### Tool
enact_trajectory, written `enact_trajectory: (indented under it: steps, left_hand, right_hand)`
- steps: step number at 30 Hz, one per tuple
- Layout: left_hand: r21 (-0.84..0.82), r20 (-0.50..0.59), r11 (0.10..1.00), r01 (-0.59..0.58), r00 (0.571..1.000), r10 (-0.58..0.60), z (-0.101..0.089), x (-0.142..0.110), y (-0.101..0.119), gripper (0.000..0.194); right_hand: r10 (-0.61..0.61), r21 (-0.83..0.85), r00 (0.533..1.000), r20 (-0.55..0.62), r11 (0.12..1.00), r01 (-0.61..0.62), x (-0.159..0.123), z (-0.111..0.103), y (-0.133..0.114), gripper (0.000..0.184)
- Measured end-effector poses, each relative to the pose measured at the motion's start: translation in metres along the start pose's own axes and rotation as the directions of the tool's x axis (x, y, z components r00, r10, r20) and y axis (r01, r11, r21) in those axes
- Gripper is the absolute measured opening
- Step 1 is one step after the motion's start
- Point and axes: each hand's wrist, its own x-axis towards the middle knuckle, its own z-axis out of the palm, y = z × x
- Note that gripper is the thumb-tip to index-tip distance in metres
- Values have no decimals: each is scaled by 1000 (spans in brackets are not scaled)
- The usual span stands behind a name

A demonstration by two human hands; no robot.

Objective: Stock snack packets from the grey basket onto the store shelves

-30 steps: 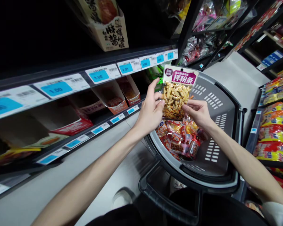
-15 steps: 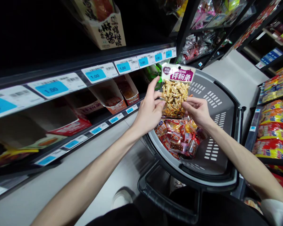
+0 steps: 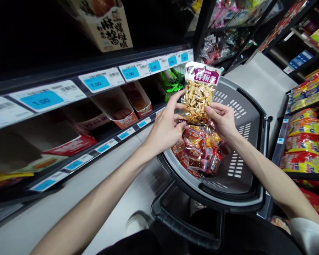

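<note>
A clear snack packet [image 3: 198, 97] with a white and purple header stands upright over a grey shopping basket [image 3: 251, 141]. Its contents are pale yellow pieces. My right hand [image 3: 223, 118] pinches the packet's lower right side, thumb on the front and fingers behind. At the left edge, my left hand [image 3: 166, 127] curls its fingers against the packet, the thumb near its bottom corner. Below the packet, several red-wrapped snack packs [image 3: 199, 152] lie in the basket, partly hidden by the packet and my hands.
To the left runs a dark shelf with price labels [image 3: 95, 83]; a beige carton [image 3: 108, 30] stands on its upper level, opened display boxes [image 3: 117, 109] below. The basket's black handle [image 3: 186, 226] points toward me. Yellow and red bags [image 3: 304, 141] fill a rack on the right.
The packet has risen slightly and tilted, its top now higher above the basket. Both hands stay at its sides. The surroundings have shifted a little to the left in view.
</note>
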Motion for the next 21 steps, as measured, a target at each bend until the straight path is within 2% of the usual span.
enact_trajectory:
  steps: [9,16,21]
  left_hand:
    - [110,-17,993,-36,999,38,-1,-1,3,83]
    - [134,-18,990,-49,999,52,-1,-1,3,82]
    - [156,-12,986,-57,998,60,-1,-2,2,82]
  right_hand:
    - [20,-3,1000,-1,1000,-20,1,1,0,42]
    - [31,-16,999,19,999,-31,1,-1,1,43]
    - [103,-24,989,102,995,-101,1,-2,-2,39]
